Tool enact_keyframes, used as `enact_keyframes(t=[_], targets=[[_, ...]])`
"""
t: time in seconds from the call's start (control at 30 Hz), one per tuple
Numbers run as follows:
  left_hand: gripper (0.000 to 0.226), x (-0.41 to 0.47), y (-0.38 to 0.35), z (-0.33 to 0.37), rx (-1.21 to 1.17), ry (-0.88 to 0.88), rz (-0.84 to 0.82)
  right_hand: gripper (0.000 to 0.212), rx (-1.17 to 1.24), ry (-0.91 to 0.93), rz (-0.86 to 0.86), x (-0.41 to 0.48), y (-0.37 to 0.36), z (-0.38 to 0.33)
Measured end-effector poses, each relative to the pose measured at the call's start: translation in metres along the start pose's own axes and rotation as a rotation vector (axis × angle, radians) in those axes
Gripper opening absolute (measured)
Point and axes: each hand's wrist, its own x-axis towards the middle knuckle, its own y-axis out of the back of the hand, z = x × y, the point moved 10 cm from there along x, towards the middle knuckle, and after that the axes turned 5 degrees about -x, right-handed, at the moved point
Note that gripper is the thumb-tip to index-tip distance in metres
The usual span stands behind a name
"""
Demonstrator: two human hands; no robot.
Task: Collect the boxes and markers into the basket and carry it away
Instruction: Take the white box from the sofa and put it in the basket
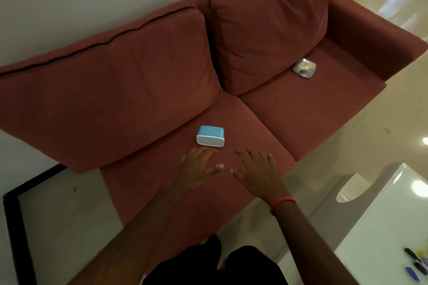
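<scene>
A rust-red sofa [266,109] fills most of the view and serves as the landmark for everything else. Off its front right corner stands a white counter [379,227], and on that counter's near edge lie several markers [415,266], dark and blue, blurred together so their number is unclear. On the sofa's right seat cushion, close to the back cushion, rests a clear plastic box [304,68] with something yellow inside. On the left seat cushion sits a blue and white box [210,136]. Just in front of it, over the same cushion, both hands reach out: the left hand [196,169] has its fingers [208,151] spread and empty, tips just short of the box, and the right hand [257,172] is likewise splayed wide and holds nothing. No basket is in view, so whatever is picked up may have to be carried some way. The soft cushion could let the box tip or slide backward if nudged rather than gripped, and the smooth shell may slip from a loose pinch.
</scene>
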Motion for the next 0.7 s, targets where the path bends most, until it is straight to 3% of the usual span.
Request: enact_keyframes(t=[0.27, 0.43, 0.7], targets=[[0.071, 0.05, 0.001, -0.033, -0.073, 0.075, 0.011, 0.058, 0.143, -0.007, -0.096, 0.057, -0.033, 0.007], [0.058, 0.083, -0.007, -0.056, -0.122, 0.17, 0.047, 0.058, 0.247, 0.017, -0.157, 0.105, -0.06, 0.014], [0.057, 0.134, -0.032, -0.099, -0.294, 0.265, 0.124, 0.064, 0.404, 0.03, -0.274, 0.176, -0.125, 0.028]])
